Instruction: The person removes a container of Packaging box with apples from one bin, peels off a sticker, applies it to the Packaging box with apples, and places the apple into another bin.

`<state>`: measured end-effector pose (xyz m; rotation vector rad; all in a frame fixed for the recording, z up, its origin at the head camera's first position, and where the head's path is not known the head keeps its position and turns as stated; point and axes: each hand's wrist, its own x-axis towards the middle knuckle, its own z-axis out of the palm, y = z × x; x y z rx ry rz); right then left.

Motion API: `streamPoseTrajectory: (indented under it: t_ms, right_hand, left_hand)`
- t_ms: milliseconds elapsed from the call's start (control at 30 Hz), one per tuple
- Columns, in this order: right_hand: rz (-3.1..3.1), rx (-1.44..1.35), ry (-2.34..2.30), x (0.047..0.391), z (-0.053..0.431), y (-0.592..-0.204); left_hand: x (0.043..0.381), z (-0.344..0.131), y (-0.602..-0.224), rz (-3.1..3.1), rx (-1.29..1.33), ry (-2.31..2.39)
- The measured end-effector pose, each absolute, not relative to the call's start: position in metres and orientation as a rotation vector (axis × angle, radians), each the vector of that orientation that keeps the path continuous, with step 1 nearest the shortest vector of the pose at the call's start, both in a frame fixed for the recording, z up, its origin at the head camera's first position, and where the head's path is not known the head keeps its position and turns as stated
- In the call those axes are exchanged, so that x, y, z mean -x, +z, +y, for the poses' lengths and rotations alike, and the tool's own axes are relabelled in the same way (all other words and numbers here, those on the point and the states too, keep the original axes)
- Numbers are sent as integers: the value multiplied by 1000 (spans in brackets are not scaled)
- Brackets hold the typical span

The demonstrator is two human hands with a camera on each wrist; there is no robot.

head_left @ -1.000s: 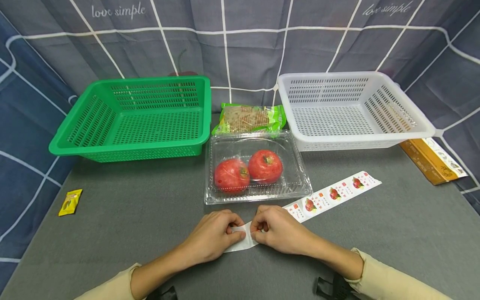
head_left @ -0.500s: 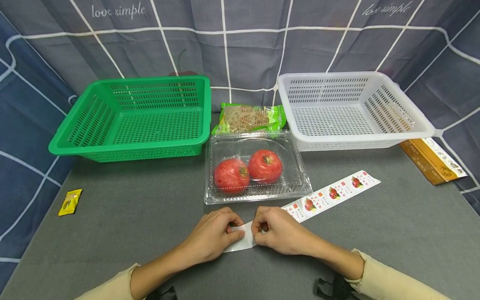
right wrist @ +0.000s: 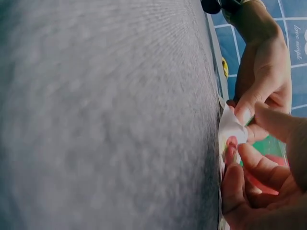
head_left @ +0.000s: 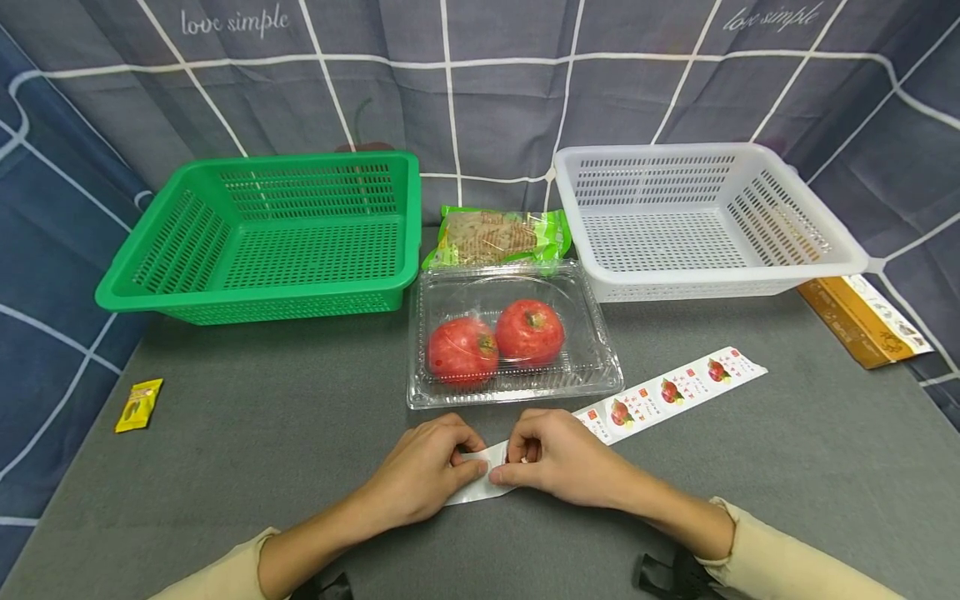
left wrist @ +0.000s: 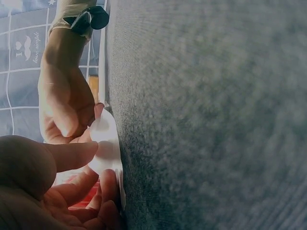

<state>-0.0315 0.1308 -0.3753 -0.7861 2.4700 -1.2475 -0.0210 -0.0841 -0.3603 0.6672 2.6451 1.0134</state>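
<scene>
A white strip of stickers (head_left: 671, 392) printed with red fruit lies slantwise on the table, its near end under both hands. My left hand (head_left: 427, 468) pinches that end between thumb and fingers; in the left wrist view the white strip (left wrist: 106, 143) bends up from the cloth there. Close beside it, my right hand (head_left: 562, 458) has curled fingers and thumb at the strip. A red fruit print on the sticker (right wrist: 231, 142) shows among the right fingers; whether its edge is lifted cannot be made out. Behind the hands stands a clear plastic box (head_left: 581, 379) holding two red fruits (head_left: 530, 332).
A green basket (head_left: 258, 296) stands at the back left, a white basket (head_left: 720, 279) at the back right. Between them lies a green-edged food packet (head_left: 495, 236). A small yellow sachet (head_left: 139, 405) is at far left, a brown box (head_left: 862, 325) at far right.
The right thumb has moved left towards the left thumb, and the right fingers have shifted slightly on the strip. The strip's far end has moved a little. The left hand stays put.
</scene>
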Motion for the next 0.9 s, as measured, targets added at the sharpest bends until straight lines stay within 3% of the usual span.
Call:
streamPoseTrajectory:
  t_ms: [333,900]
  right_hand:
    - [2481,824,-1183,30,129,-374]
    - [2247,776,-1584,20,162,-355]
  left_hand:
    - [21,-84,-362,2632,-661,1032]
    - [24,-83,-361,2663,-694,1020]
